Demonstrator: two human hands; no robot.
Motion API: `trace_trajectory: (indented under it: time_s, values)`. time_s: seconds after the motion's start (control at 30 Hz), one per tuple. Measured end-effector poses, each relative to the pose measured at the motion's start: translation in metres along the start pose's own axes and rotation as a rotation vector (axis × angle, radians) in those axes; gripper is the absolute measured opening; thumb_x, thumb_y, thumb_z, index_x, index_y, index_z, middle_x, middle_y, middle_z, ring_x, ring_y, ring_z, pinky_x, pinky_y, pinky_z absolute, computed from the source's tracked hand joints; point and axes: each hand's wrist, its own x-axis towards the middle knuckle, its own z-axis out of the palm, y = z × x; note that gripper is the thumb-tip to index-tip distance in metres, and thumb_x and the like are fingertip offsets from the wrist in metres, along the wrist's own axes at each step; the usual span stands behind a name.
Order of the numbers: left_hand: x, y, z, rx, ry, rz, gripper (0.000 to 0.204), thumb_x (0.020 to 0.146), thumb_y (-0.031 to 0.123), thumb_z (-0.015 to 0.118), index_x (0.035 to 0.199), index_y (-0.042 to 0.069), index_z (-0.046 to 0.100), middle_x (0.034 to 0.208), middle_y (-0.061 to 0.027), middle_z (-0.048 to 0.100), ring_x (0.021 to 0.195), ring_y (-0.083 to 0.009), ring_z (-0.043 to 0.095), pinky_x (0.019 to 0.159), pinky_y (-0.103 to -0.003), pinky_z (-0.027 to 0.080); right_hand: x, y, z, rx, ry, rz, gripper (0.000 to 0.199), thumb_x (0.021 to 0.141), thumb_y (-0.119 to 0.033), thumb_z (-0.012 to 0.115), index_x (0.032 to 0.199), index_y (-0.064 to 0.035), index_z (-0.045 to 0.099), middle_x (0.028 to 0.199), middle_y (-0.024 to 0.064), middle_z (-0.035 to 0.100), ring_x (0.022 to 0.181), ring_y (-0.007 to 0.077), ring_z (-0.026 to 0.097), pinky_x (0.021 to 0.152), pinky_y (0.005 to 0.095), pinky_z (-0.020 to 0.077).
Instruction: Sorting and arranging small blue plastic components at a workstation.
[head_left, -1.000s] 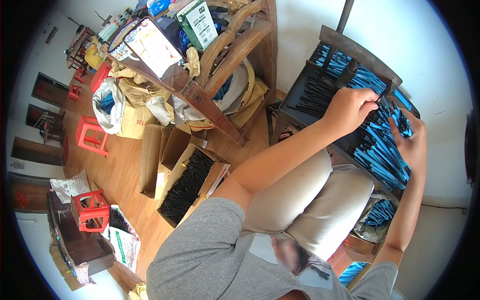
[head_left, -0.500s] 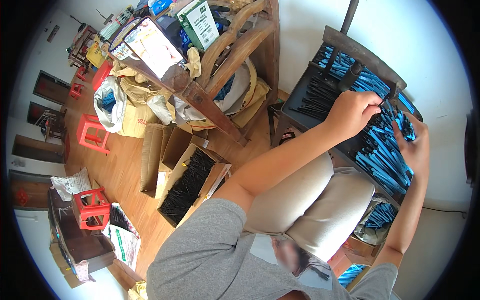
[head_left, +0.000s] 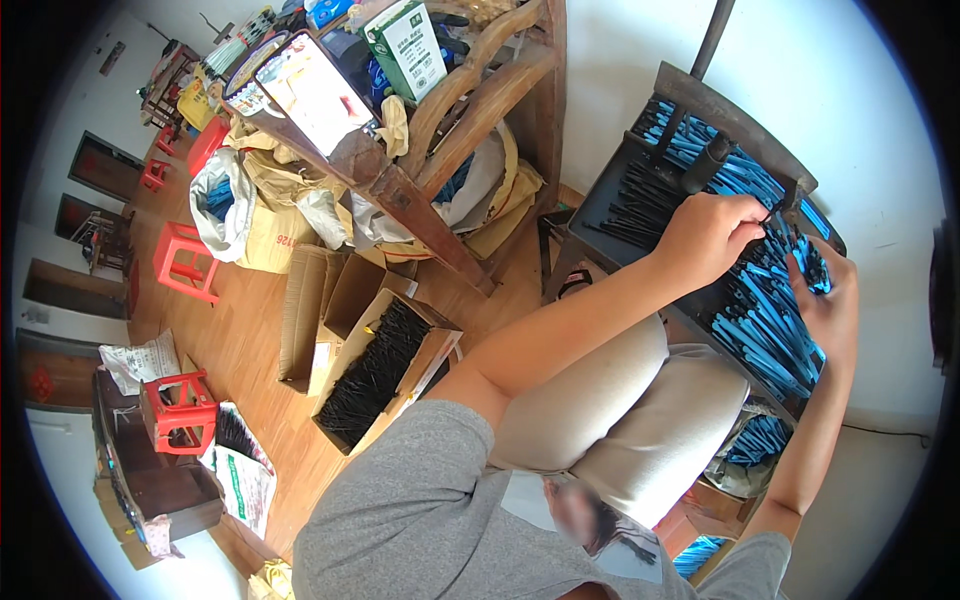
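Note:
My left hand (head_left: 705,242) is closed in a pinch at the front of a dark metal hand press (head_left: 712,160); what sits between the fingertips is too small to make out. Beside it, my right hand (head_left: 832,305) is wrapped round a bunch of slender blue strips with black ends (head_left: 812,268), their tips close to the press. Below both hands lies a heap of similar blue strips (head_left: 765,335) on a dark work surface. Thin black sticks (head_left: 640,205) are spread left of the press, and more blue strips (head_left: 740,170) lie behind it.
On the wooden floor stands a cardboard box of black sticks (head_left: 375,375). A wooden bench (head_left: 420,205) holds a phone (head_left: 315,95) and a green-white box (head_left: 405,50). Sacks (head_left: 270,225), red stools (head_left: 185,260) and a bag of blue strips (head_left: 760,440) stand around.
The view has shifted slightly, so the press sits a little lower in the picture. Both hands keep nearly the same places and grips at the press.

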Motion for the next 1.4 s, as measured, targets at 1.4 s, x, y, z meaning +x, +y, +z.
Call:
trace_trajectory:
  time_s: [1.4]
  values:
    - [-0.0012,0.0014,-0.0005,-0.008,0.037,0.025,0.012,0.075,0.006,0.068,0.085,0.001,0.063,0.073,-0.0168,0.064,0.066,-0.0317,0.063,0.058,-0.036,0.049,-0.0013,0.0082,0.0040,-0.024,0.003,-0.010,0.021,0.077,-0.001,0.065,0.096,0.0056,0.060,0.073,0.0114,0.063,0.065,0.0100,0.051,0.065,0.0263,0.0448]
